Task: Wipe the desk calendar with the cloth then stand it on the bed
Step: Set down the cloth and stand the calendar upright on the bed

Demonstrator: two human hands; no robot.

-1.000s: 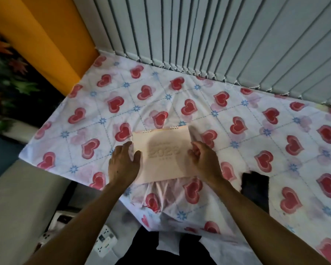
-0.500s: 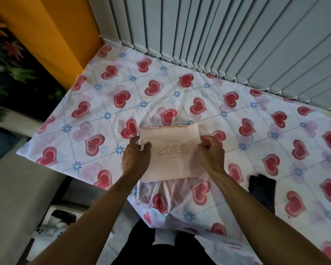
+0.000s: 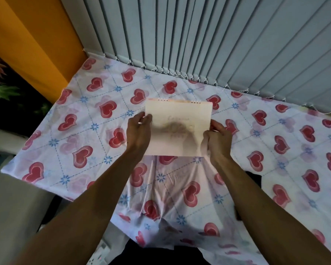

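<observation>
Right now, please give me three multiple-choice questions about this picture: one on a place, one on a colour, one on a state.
1. Where is the calendar?
A. between both hands
B. on the floor
C. behind the blinds

2. What colour are the hearts on the bedsheet?
A. green
B. red
C. black

3. How is the left hand?
A. hanging free
B. flat on the sheet
C. gripping the calendar's edge

Answers: 1 A, the right hand and left hand hold its sides; 2 B, the hearts are red; 3 C, its fingers wrap the left edge.
</observation>
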